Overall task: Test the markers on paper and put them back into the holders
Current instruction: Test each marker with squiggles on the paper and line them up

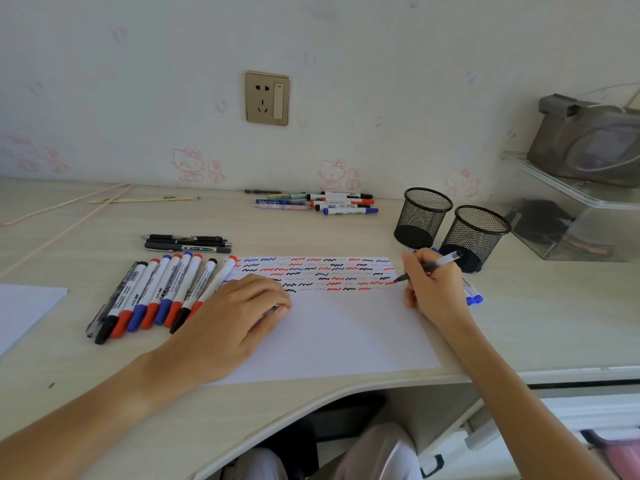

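Note:
A white sheet of paper (339,334) lies on the desk, its top covered with red, blue and black squiggles. My right hand (433,289) grips a black-tipped marker (440,264) with its tip on the paper's right edge, at the end of the squiggle rows. My left hand (239,317) rests palm down on the sheet's left side, its fingers bent, with nothing seen in it. Several capped markers (156,292) lie in a row left of the paper. Two black mesh holders (424,216) (476,237) stand behind my right hand.
Another group of markers and pens (329,202) lies by the wall. Three dark pens (187,243) lie above the marker row. Blue-capped markers (472,296) poke out by my right wrist. A clear shelf (571,209) with a grey bag is at right. Another sheet (24,310) lies far left.

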